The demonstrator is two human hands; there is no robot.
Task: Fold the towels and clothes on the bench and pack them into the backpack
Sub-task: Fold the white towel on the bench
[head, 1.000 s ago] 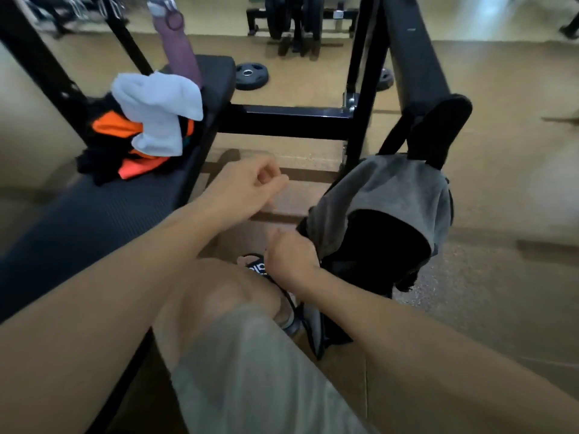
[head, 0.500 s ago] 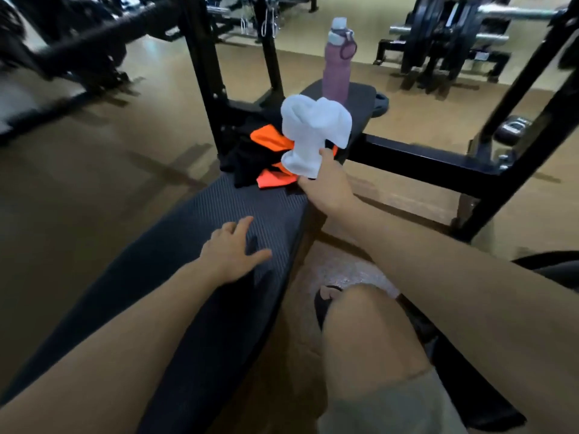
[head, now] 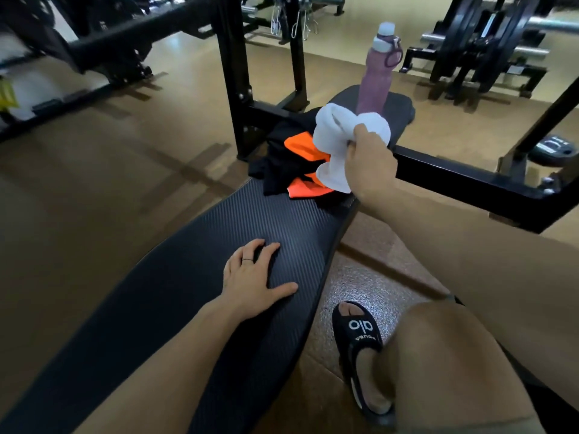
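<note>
A crumpled white towel (head: 336,137) is gripped in my right hand (head: 369,164), held just above a heap of orange and black clothes (head: 297,170) on the far part of the black bench (head: 219,277). My left hand (head: 253,277) rests flat on the bench pad nearer to me, fingers spread, holding nothing. The backpack is out of view.
A pink water bottle (head: 377,73) stands at the bench's far end behind the towel. Black rack posts (head: 233,73) and a crossbar (head: 470,183) flank the bench. My knee (head: 454,355) and a black sandal (head: 360,339) are at the lower right. Weight machines line the back.
My right hand has closed around the white towel and lifted it a little off the clothes heap. My left hand has stayed flat on the bench. A second ago both hands were at the backpack.
</note>
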